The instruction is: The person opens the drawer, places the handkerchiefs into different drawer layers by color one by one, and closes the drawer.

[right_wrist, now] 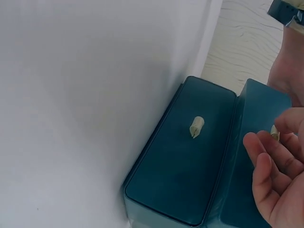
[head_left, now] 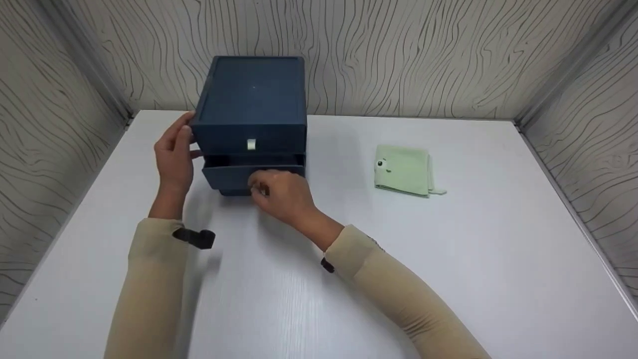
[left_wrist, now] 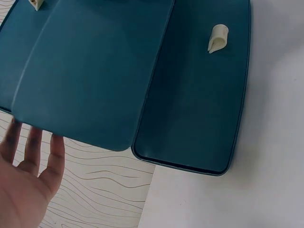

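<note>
A dark blue unit of stacked drawers (head_left: pixel 254 92) stands at the back left of the table. Its middle drawer (head_left: pixel 224 178) is pulled partly out, leaving a gap under the top drawer. My right hand (head_left: pixel 286 194) is at this drawer's front; in the right wrist view its thumb and fingers pinch the small cream pull tab (right_wrist: pixel 275 132). My left hand (head_left: pixel 174 157) rests against the unit's left side. In the left wrist view the left hand's fingers (left_wrist: pixel 57 156) reach out nearly straight, their tips at the edge of the blue unit. What lies inside the drawer is hidden.
A folded light green cloth (head_left: pixel 403 172) with an eye-like patch lies right of the unit on the white table (head_left: pixel 473 259). Cream tabs show on the top drawer (head_left: pixel 222 137) and bottom drawer (right_wrist: pixel 175 166). Wood-patterned panels (head_left: pixel 398 60) enclose the back and sides.
</note>
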The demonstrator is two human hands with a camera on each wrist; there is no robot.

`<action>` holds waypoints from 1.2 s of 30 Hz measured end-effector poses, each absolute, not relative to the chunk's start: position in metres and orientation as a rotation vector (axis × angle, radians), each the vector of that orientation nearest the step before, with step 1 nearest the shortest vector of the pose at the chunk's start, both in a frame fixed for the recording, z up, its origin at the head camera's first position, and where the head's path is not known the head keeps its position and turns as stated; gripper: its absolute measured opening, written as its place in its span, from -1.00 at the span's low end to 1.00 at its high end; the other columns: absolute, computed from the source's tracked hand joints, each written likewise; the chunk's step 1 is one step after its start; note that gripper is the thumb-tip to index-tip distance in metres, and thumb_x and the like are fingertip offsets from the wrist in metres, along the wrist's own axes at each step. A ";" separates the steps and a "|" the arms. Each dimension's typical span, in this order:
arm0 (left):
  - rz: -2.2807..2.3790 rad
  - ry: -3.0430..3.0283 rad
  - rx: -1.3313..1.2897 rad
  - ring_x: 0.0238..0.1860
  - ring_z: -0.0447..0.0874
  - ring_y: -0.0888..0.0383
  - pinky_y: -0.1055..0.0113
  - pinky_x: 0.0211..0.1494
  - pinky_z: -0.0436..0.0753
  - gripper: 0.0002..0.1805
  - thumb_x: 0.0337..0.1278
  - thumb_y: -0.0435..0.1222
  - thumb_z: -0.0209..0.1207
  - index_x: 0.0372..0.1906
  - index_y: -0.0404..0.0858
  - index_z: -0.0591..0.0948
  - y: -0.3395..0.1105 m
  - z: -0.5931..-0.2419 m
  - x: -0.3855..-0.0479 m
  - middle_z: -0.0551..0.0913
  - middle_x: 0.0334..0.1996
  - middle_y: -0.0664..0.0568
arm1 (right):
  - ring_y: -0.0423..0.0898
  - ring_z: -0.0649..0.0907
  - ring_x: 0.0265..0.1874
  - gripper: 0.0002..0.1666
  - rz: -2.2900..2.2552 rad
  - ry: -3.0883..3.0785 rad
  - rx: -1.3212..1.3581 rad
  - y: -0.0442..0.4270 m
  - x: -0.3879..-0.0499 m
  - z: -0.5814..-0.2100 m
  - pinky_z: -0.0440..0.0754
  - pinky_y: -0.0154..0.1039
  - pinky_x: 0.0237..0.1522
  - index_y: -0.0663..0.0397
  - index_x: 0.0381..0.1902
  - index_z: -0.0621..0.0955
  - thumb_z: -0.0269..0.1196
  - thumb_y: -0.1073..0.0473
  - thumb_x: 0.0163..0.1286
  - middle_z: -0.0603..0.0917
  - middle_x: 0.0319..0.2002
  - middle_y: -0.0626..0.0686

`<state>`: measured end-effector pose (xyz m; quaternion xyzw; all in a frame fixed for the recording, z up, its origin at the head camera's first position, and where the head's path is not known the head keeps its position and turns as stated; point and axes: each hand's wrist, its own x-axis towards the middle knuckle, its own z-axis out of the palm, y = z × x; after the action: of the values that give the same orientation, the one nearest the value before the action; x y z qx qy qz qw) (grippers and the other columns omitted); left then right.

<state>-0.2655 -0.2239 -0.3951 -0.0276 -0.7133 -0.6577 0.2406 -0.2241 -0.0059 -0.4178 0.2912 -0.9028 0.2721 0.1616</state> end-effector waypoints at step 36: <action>-1.781 -1.957 -0.074 -0.16 0.66 0.19 0.44 -0.30 0.68 -0.63 0.44 -0.15 -0.04 0.21 -0.07 0.58 -0.222 -0.394 -0.263 0.65 0.02 0.08 | -0.26 0.63 -0.52 -0.83 0.752 -2.754 0.948 -0.002 -0.241 -0.439 0.53 -0.34 -0.54 -0.17 -0.25 0.73 0.24 0.03 0.25 0.73 -0.45 -0.14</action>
<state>-0.2630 -0.2223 -0.3940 -0.0272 -0.7169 -0.6523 0.2446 -0.2414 -0.0016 -0.4392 0.3146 -0.9134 0.2494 0.0668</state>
